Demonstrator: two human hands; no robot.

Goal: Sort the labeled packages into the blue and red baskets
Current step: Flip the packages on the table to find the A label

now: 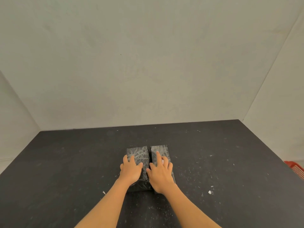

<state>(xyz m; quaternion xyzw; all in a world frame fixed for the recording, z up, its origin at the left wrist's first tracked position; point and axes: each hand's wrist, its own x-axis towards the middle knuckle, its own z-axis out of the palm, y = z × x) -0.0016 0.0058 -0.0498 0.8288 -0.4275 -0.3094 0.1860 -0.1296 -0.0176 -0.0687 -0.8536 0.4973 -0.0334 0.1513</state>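
Note:
Two black packages wrapped in shiny clear film lie side by side in the middle of the black table. My left hand (130, 171) rests flat on top of the left package (137, 153), fingers spread. My right hand (160, 174) lies on the right package (160, 149), fingers spread, partly covering a small red and white label. Neither package is lifted. A corner of the red basket (295, 168) shows past the table's right edge. The blue basket is out of view.
The black table (65, 162) is scuffed and carries small white flecks, with a bigger crumb (209, 192) to the right. Pale walls close in at the back and on both sides.

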